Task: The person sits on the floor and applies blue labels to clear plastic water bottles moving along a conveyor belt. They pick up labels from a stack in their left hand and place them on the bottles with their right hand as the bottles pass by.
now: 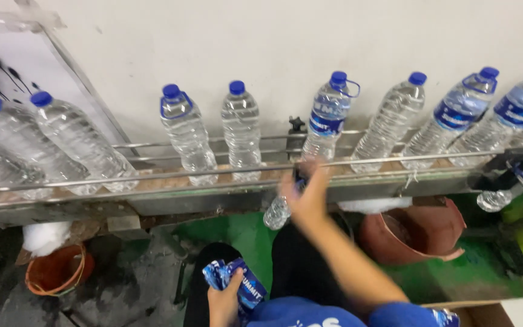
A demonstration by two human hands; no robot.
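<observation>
The right hand (pixel 305 195) reaches up to the conveyor rail (pixel 213 175), fingers curled around a small dark object (blurred, so how tightly cannot be told), just below a labelled bottle (pixel 328 118) standing upright, cap up. The left hand (pixel 224 298) is closed around a bundle of blue labels (pixel 240 283) in the lap, its long axis tilting up-left.

A bottling plant: water bottles (pixel 241 130) lined along a railed conveyor (pixel 213 184).

You have eight upright water bottles (pixel 241 130) on the conveyor (pixel 213 194). Three carry blue labels (pixel 325 121). Two buckets (pixel 55 269) stand below.
</observation>
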